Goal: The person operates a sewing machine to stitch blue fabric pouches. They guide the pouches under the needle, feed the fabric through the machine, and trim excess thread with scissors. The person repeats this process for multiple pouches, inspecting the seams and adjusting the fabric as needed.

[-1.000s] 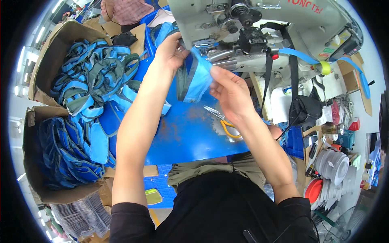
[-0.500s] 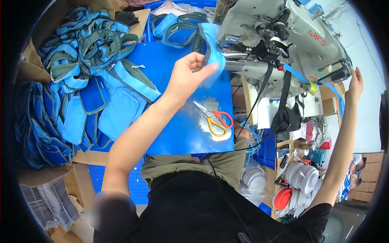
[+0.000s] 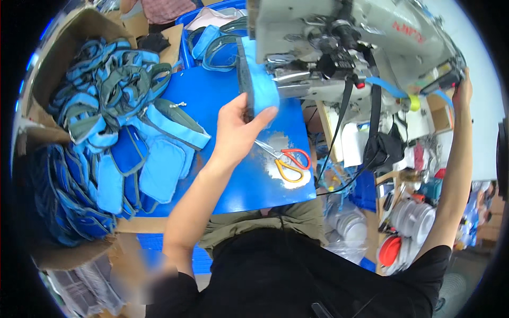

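Observation:
My left hand (image 3: 238,124) is closed on a light blue fabric band (image 3: 263,85) with dark grey edging, its thumb on the blue face. The band stands upright beside the arm of a sewing machine (image 3: 313,95). Far to the right, my right hand (image 3: 465,90) reaches up to the dark end of the machine; its fingers are blurred and partly hidden. Below the left hand, scissors (image 3: 290,165) with one red and one yellow handle lie on the blue tabletop (image 3: 233,188).
A carton at left holds a heap of blue and grey fabric bands (image 3: 119,79). Blue padded pieces (image 3: 159,169) hang over the table's left side. Behind stands a blue bin (image 3: 185,47). Black straps (image 3: 375,111) hang from the machine; white spools (image 3: 411,220) are at lower right.
My left hand has drawn the band slightly left and down, away from the machine. The view has shifted. My right hand stays by the machine's end. A person's checked clothing shows at the top.

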`<state>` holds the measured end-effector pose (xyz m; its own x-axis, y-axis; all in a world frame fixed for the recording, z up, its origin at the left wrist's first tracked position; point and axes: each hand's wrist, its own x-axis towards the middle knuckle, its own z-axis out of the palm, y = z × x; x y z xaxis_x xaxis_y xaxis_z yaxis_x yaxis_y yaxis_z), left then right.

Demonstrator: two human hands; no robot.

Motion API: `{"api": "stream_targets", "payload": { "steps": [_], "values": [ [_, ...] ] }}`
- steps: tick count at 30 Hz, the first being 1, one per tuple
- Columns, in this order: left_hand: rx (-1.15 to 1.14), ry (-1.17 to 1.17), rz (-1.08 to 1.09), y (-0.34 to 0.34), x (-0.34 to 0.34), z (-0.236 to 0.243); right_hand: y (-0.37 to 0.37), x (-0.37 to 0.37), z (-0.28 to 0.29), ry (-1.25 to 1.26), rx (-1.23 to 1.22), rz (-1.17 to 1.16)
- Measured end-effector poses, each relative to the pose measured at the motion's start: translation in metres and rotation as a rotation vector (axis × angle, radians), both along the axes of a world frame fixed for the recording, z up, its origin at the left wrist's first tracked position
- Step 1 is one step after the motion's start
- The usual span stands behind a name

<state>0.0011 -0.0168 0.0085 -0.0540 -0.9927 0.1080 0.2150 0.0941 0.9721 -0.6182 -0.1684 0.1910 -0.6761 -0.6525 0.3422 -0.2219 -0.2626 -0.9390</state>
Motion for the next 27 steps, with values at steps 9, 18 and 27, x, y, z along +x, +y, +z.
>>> {"api": "stream_targets", "payload": {
  "steps": [9,18,27],
  "values": [
    [0.245,0.305,-0.153,0.083,0.078,-0.044,0.227,0.322,-0.227,0.618,0.217,0.323],
    [0.512,0.924,-0.22,0.091,0.098,-0.028,0.247,0.38,-0.322,0.944,0.613,0.775],
    [0.498,0.905,-0.169,0.086,0.091,-0.029,0.268,0.356,-0.307,0.03,0.665,0.995]
  ]
}}
